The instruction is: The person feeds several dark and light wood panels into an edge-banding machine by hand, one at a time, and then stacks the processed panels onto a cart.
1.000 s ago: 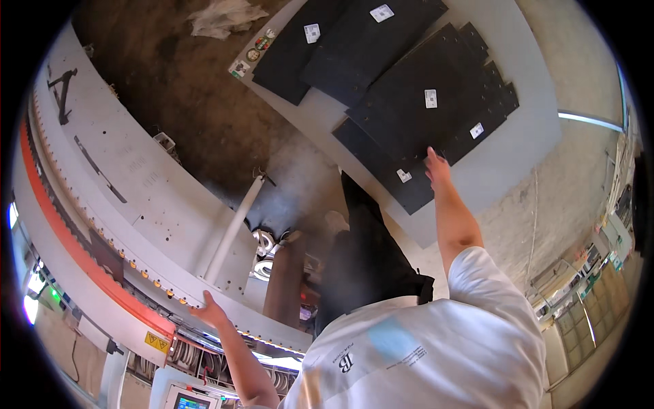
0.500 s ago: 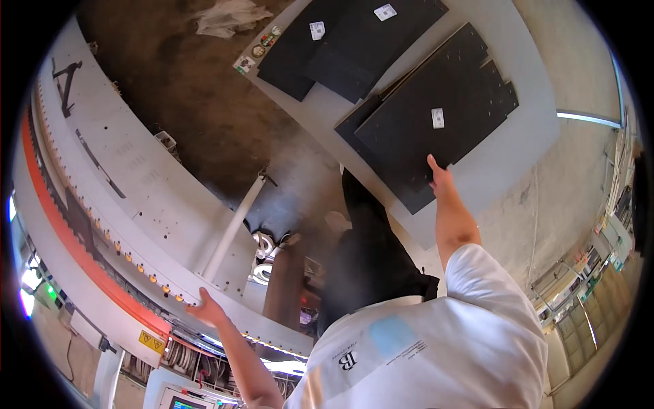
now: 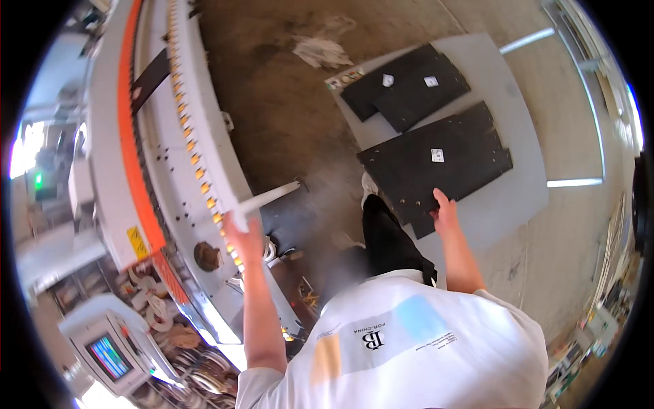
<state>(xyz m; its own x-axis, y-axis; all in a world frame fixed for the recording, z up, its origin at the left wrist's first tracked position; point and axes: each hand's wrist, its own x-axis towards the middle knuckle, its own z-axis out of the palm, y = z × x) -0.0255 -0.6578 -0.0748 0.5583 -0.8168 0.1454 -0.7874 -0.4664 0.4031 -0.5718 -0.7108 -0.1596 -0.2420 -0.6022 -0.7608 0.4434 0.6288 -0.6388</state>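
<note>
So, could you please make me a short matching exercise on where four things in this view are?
Column one:
1. Left hand
2. Right hand
3. Screen
4. Plastic

Column two:
A. Lit, toward the picture's lower left
B. Crumpled on the brown floor
C. At the near edge of a black panel
D. By the long side of the white-and-orange machine

Right pairs: 1-D, 2-C, 3-A, 4-B.
</note>
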